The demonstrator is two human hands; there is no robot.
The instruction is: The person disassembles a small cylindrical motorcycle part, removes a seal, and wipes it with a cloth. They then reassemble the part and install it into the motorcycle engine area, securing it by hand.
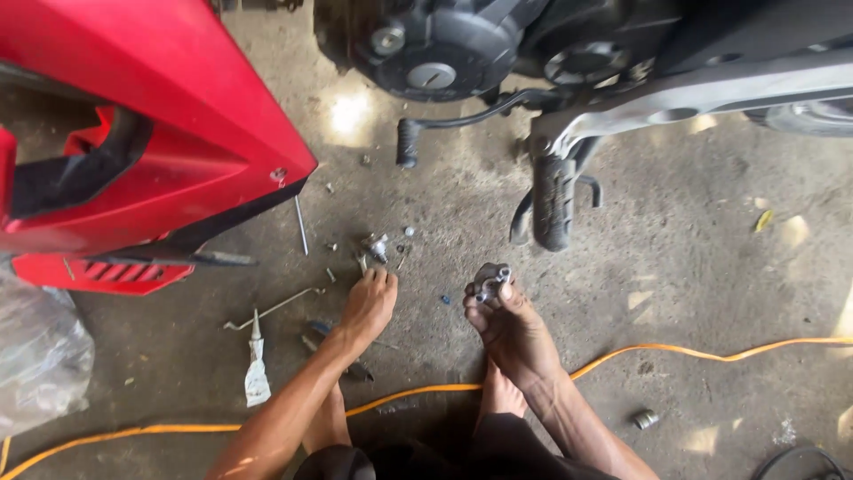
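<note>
My left hand (369,302) reaches down to the concrete floor, fingertips touching a small metal part (362,263) among scattered bolts; whether it grips it I cannot tell. A shiny metal fitting (376,245) lies just beyond the fingers. My right hand (508,327) is raised a little and holds a small grey metal part (490,282) with round ends between fingers and thumb. My bare feet show below my forearms.
A red motorcycle fairing (151,133) lies at the left. The black engine (444,44), gear lever (409,142) and footpeg (553,203) stand ahead. An orange hose (675,351) crosses the floor. A bent wire tool (271,308), squeezed tube (256,369), socket (646,419) and plastic bag (35,356) lie around.
</note>
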